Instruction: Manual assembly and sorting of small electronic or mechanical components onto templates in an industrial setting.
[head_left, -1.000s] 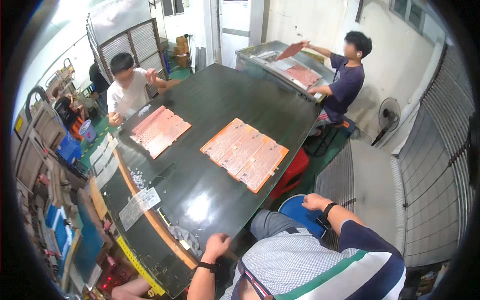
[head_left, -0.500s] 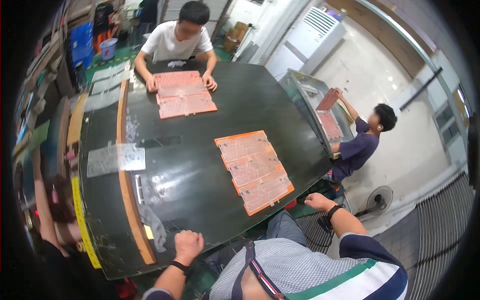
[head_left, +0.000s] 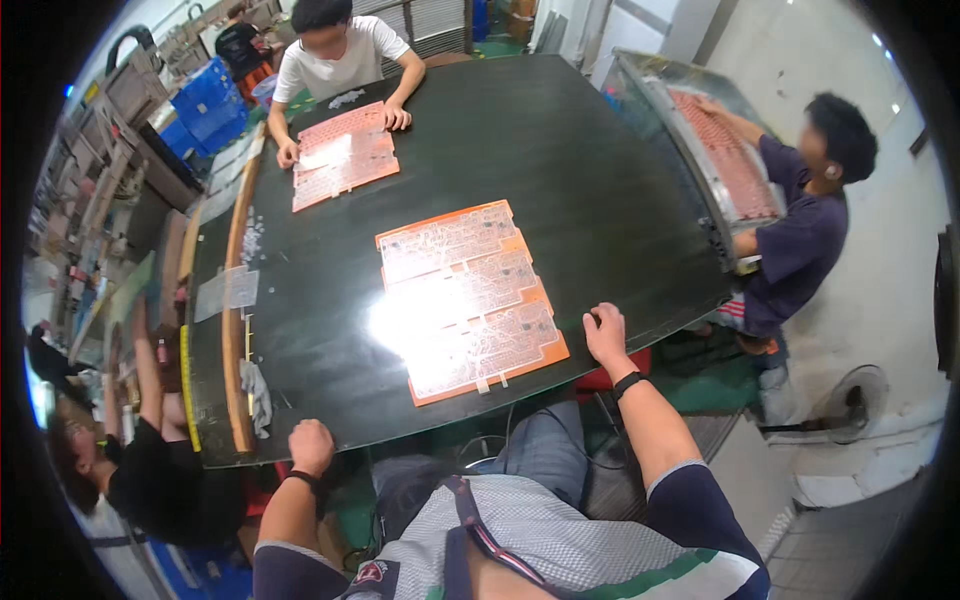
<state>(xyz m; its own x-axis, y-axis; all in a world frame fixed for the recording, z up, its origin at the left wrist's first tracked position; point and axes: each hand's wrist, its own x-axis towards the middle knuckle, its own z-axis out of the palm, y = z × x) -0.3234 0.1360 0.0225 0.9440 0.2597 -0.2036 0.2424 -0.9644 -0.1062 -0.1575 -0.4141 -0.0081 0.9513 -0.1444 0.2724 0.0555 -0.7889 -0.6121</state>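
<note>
A large orange panel (head_left: 545,372) lies on the dark table (head_left: 480,130) in front of me, topped by several clear patterned plastic sheets (head_left: 490,345). Glare whitens their left side. My left hand (head_left: 312,447) is closed in a fist at the table's front edge, left of the panel. To the panel's right, my right hand (head_left: 606,335) rests over the table edge with its fingers curled in. Nothing shows in either hand, and neither touches the panel.
Opposite, a person in white has both hands on another orange panel (head_left: 345,160). At right, a co-worker reaches into a framed tray (head_left: 690,165) holding a reddish panel. A wooden strip (head_left: 232,350), a grey cloth (head_left: 256,398) and clear sheets (head_left: 222,292) lie at left. A fan (head_left: 860,400) stands at right.
The view has shifted. My right hand has come up to the table edge beside the panel. The co-worker at right has lowered the raised reddish panel into the tray.
</note>
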